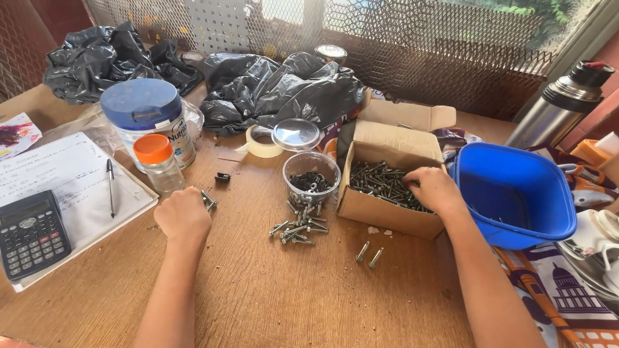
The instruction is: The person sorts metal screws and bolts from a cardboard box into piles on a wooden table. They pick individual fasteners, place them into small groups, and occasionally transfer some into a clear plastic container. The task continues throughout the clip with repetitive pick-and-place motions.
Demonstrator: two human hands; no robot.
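Observation:
My left hand (184, 214) is a closed fist on the wooden table (258, 296), gripping several bolts whose ends stick out at its right side (208, 202). My right hand (433, 187) reaches into an open cardboard box (380, 212) full of dark bolts (380, 180), fingers curled down among them. Between the hands lies a loose pile of bolts (298, 229). Just behind the pile stands a clear plastic cup of small dark nuts or washers (311, 177). Two single bolts (369, 254) lie in front of the box.
A blue plastic tub (516, 193) sits right of the box, a steel flask (561, 103) behind it. At left are a calculator (31, 233), notebook with pen (110, 187), orange-capped jar (158, 162) and blue-lidded tin (145, 113). Black plastic bags (284, 90) and a tape roll (261, 143) lie behind.

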